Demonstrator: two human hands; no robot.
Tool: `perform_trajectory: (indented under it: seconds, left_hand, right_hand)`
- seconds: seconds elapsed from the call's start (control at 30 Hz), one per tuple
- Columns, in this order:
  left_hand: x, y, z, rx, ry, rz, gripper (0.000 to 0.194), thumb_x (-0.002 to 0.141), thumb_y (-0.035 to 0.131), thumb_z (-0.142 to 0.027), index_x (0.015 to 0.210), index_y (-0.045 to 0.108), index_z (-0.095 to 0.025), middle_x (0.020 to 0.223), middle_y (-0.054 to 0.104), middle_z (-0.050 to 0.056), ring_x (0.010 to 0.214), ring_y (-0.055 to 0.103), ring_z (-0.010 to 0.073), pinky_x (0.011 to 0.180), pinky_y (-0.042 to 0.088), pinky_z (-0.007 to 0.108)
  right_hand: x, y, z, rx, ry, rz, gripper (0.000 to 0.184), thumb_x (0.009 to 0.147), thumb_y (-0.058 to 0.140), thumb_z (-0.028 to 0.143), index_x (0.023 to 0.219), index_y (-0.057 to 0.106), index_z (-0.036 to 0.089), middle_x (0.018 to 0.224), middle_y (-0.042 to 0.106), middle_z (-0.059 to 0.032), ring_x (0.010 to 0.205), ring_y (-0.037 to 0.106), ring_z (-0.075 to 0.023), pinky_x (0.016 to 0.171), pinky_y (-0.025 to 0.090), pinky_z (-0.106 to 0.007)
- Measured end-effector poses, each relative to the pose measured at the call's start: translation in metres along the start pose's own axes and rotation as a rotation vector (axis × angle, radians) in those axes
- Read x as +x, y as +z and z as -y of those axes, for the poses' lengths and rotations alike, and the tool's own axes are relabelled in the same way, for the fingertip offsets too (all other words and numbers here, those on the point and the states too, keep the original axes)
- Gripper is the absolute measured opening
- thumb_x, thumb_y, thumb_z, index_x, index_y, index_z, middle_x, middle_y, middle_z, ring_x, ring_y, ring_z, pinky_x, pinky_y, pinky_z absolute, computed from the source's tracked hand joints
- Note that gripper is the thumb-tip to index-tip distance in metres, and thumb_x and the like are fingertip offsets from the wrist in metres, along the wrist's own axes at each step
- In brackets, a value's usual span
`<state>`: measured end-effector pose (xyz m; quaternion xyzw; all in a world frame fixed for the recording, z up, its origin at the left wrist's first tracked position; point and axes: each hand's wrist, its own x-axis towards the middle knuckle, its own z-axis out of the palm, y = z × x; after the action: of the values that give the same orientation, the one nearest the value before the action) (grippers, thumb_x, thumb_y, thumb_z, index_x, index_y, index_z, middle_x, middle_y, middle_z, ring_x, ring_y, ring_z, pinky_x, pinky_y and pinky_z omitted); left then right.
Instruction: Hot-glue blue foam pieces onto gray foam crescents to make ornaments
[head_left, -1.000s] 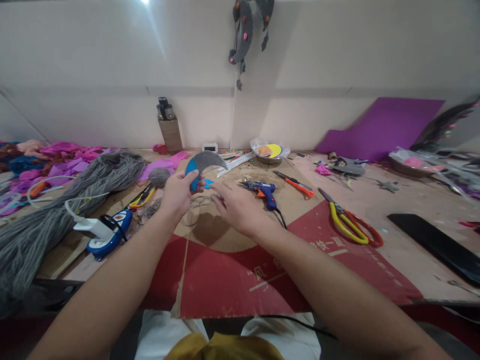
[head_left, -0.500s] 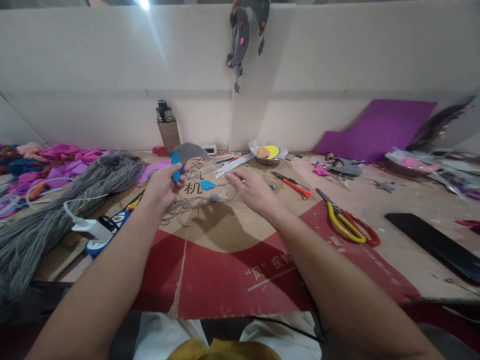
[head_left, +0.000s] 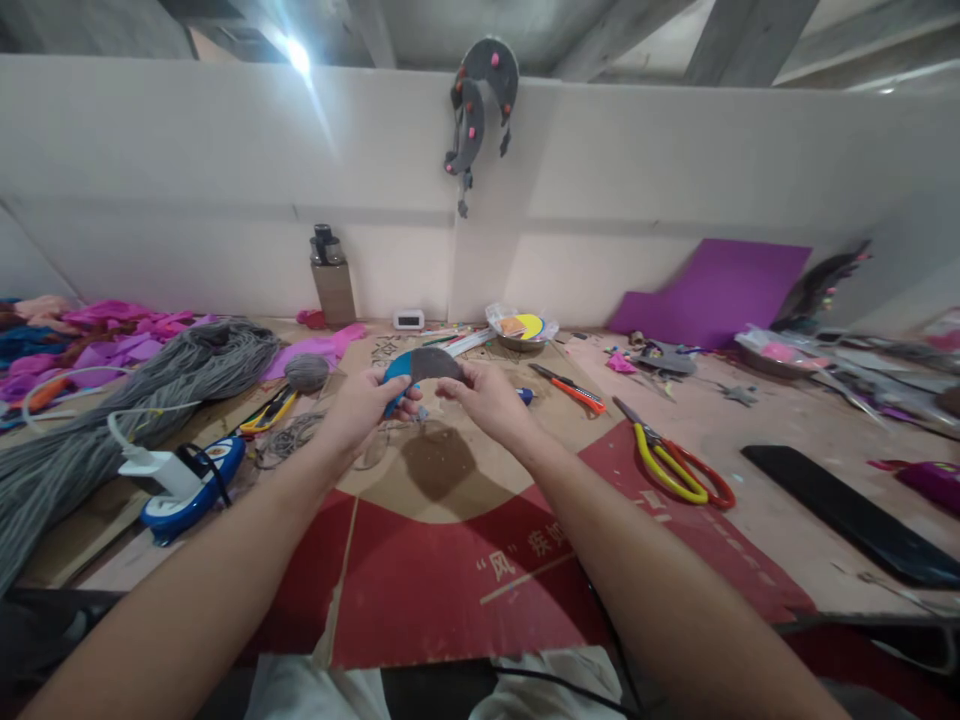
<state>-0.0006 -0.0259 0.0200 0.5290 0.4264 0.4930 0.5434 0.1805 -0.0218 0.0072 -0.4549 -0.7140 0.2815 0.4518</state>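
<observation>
Blue-grey crescent (head_left: 427, 363) is held; bowl (head_left: 523, 345) holds yellow piece (head_left: 534, 325).

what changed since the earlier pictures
The right hand, apart from the blue-and-grey crescent half a second ago, has taken hold of its grey end. The left hand has carried the crescent rightward, still holding its blue end. The scissors and orange utility knife stayed put.

A brown bottle (head_left: 334, 290) is stood near the white wall (head_left: 225, 150) at the back of the worktop (head_left: 810, 420), and a purple sheet (head_left: 720, 295) is propped farther right. Scissors (head_left: 670, 473) are laid near a long black object (head_left: 847, 512), while a white plug (head_left: 161, 473) is fitted into a blue power strip (head_left: 180, 508) at the left.
</observation>
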Motion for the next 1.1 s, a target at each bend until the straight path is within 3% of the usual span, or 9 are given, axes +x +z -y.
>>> perform_trajectory:
  seconds: [0.1, 0.2, 0.4, 0.6, 0.73, 0.87, 1.0, 1.1]
  left_hand:
    - [-0.001, 0.001, 0.001, 0.085, 0.01, -0.013, 0.022, 0.07, 0.072, -0.032, 0.067, 0.063, -0.012, 0.059, 0.065, 0.006, 0.046, 0.057, 0.011, 0.045, 0.044, 0.021]
    - [-0.004, 0.004, 0.003, 0.179, 0.048, 0.044, 0.021, 0.073, 0.069, -0.032, 0.065, 0.064, -0.013, 0.057, 0.066, 0.006, 0.045, 0.057, 0.012, 0.046, 0.045, 0.022]
    - [-0.009, 0.01, 0.006, 0.235, 0.081, 0.138, 0.017, 0.073, 0.069, -0.03, 0.066, 0.064, -0.015, 0.057, 0.067, 0.006, 0.045, 0.059, 0.0139, 0.046, 0.047, 0.023]
    - [-0.008, 0.006, 0.004, 0.43, 0.12, 0.127, 0.013, 0.073, 0.067, -0.025, 0.063, 0.066, -0.016, 0.053, 0.066, 0.006, 0.043, 0.059, 0.0144, 0.044, 0.046, 0.022]
    - [-0.003, 0.002, 0.008, 0.5, 0.118, 0.157, 0.016, 0.074, 0.065, -0.026, 0.061, 0.066, -0.017, 0.052, 0.066, 0.006, 0.043, 0.059, 0.0147, 0.044, 0.046, 0.022]
    - [0.0, 0.0, 0.012, 0.435, 0.072, 0.178, 0.018, 0.074, 0.066, -0.03, 0.062, 0.067, -0.017, 0.053, 0.066, 0.006, 0.044, 0.06, 0.0152, 0.045, 0.048, 0.023]
    - [0.0, 0.0, 0.011, 0.355, 0.03, 0.173, 0.017, 0.072, 0.069, -0.029, 0.061, 0.066, -0.016, 0.055, 0.066, 0.007, 0.043, 0.058, 0.0145, 0.043, 0.046, 0.023]
    - [-0.001, 0.001, 0.009, 0.323, -0.004, 0.168, 0.016, 0.071, 0.069, -0.028, 0.061, 0.065, -0.015, 0.058, 0.067, 0.008, 0.044, 0.059, 0.0138, 0.042, 0.045, 0.021]
  right_hand:
    - [0.002, 0.0, 0.004, 0.105, -0.068, -0.047, 0.029, 0.082, 0.058, 0.038, 0.102, 0.064, 0.018, 0.099, 0.07, -0.0045, 0.087, 0.062, -0.0153, 0.081, 0.046, -0.029]
    - [0.003, 0.001, 0.007, 0.227, -0.029, -0.12, 0.032, 0.081, 0.059, 0.038, 0.104, 0.064, 0.017, 0.105, 0.068, -0.0068, 0.091, 0.062, -0.0149, 0.084, 0.046, -0.029]
    - [-0.002, 0.003, 0.009, 0.42, 0.103, -0.144, 0.022, 0.068, 0.07, 0.038, 0.073, 0.066, 0.017, 0.072, 0.067, 0.0004, 0.068, 0.058, -0.0124, 0.068, 0.045, -0.026]
    - [-0.002, -0.001, 0.011, 0.729, 0.354, -0.071, 0.022, 0.053, 0.076, 0.032, 0.063, 0.063, 0.016, 0.059, 0.062, 0.002, 0.056, 0.052, -0.0113, 0.059, 0.039, -0.026]
    - [0.002, -0.004, 0.006, 0.74, 0.437, -0.125, 0.022, 0.052, 0.074, 0.031, 0.06, 0.059, 0.017, 0.058, 0.057, 0.0033, 0.055, 0.048, -0.0101, 0.055, 0.034, -0.025]
    - [0.005, -0.009, 0.001, 0.625, 0.363, -0.264, 0.024, 0.06, 0.071, 0.036, 0.058, 0.055, 0.018, 0.059, 0.053, 0.0032, 0.055, 0.046, -0.0087, 0.055, 0.033, -0.024]
    - [0.007, -0.015, 0.001, 0.458, 0.244, -0.428, 0.023, 0.071, 0.061, 0.04, 0.068, 0.062, 0.018, 0.068, 0.059, 0.0001, 0.06, 0.049, -0.0105, 0.058, 0.035, -0.025]
    - [0.005, -0.019, 0.005, 0.271, 0.151, -0.289, 0.023, 0.076, 0.058, 0.039, 0.07, 0.066, 0.018, 0.068, 0.06, -0.0003, 0.062, 0.05, -0.0115, 0.06, 0.037, -0.025]
